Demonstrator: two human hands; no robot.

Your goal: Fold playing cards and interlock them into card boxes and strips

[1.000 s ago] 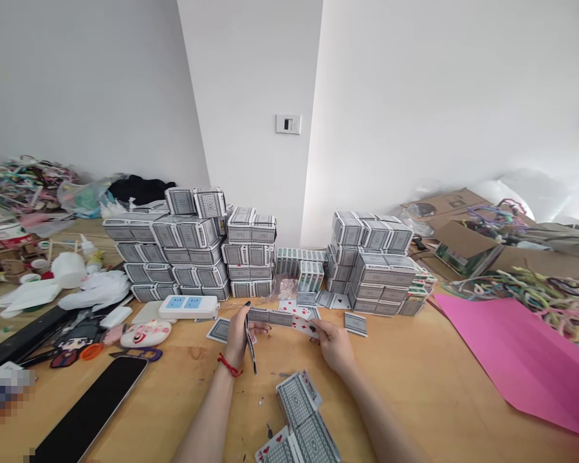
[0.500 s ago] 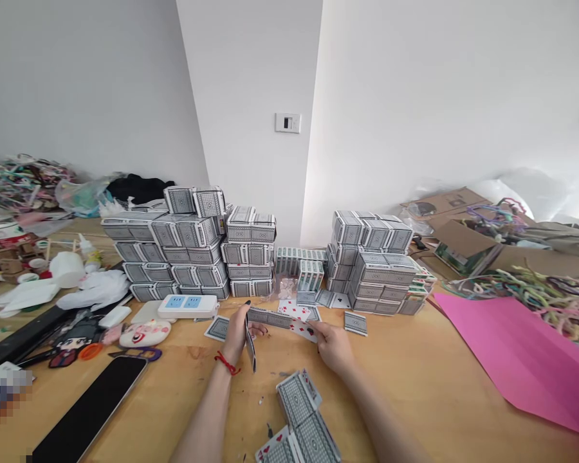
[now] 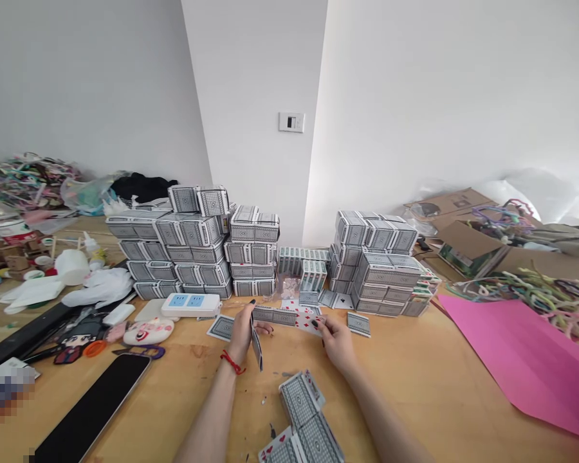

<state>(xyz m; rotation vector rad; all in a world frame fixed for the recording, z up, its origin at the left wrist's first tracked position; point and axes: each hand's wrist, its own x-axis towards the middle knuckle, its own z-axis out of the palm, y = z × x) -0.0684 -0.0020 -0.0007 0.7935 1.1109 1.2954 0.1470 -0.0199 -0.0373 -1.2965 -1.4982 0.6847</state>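
My left hand [image 3: 242, 335], with a red cord at the wrist, is closed round folded playing cards [image 3: 257, 347]; one card stands on edge toward me. From it a strip of grey-backed cards [image 3: 276, 316] stretches to the right. At the strip's right end a playing card [image 3: 307, 321] shows red pips, and my right hand [image 3: 336, 342] pinches its right edge between thumb and fingers. Just in front, nearer to me, lies a block of joined cards [image 3: 303, 406]. Loose cards [image 3: 358, 323] lie around both hands.
Stacked card blocks stand at the back left [image 3: 193, 229] and back right [image 3: 388, 273], with card boxes [image 3: 313, 275] between them. A power strip [image 3: 191, 305], a phone [image 3: 91, 411] and a craft knife [image 3: 142, 351] lie left; pink paper [image 3: 516, 360] lies right.
My right hand has gone from a finger extended over the card to a pinch at its edge. The red-pip card now lines up with the strip's end. My left hand keeps its hold.
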